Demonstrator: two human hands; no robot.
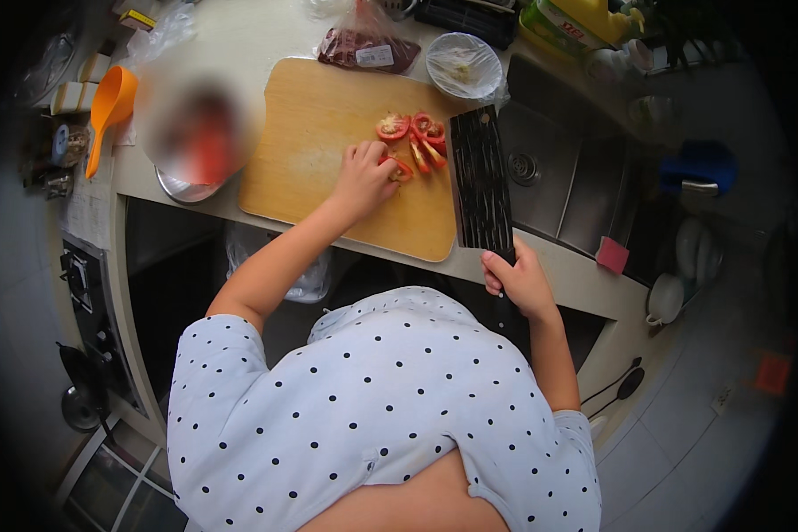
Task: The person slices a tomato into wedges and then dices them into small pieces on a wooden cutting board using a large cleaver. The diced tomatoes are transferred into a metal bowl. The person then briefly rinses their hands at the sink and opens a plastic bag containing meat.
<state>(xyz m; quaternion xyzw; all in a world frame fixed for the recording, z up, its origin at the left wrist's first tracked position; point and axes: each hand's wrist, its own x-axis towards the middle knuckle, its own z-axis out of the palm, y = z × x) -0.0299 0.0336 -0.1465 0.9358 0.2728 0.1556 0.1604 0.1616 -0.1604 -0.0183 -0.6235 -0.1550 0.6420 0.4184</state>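
Observation:
My left hand (365, 182) is over the wooden cutting board (315, 115), its fingers closed on a red tomato piece (402, 170) that shows past the fingertips. Several more cut tomato pieces (427, 133), red with pale insides, lie just beyond it. My right hand (521, 282) grips the black handle of a cleaver (479, 177). Its broad, dark, streaked blade is raised at the board's right edge, overlapping the sink's near-left side in view, apart from the tomato. The blade hides part of the board's edge.
A round metal bowl (183, 190) with blurred red contents stands left of the board. Bagged dark red meat (363, 51) and a plastic-covered bowl (463, 66) lie behind it. On the right are the steel sink (541, 199) and a pink sponge (612, 254). An orange ladle (111, 99) is far left.

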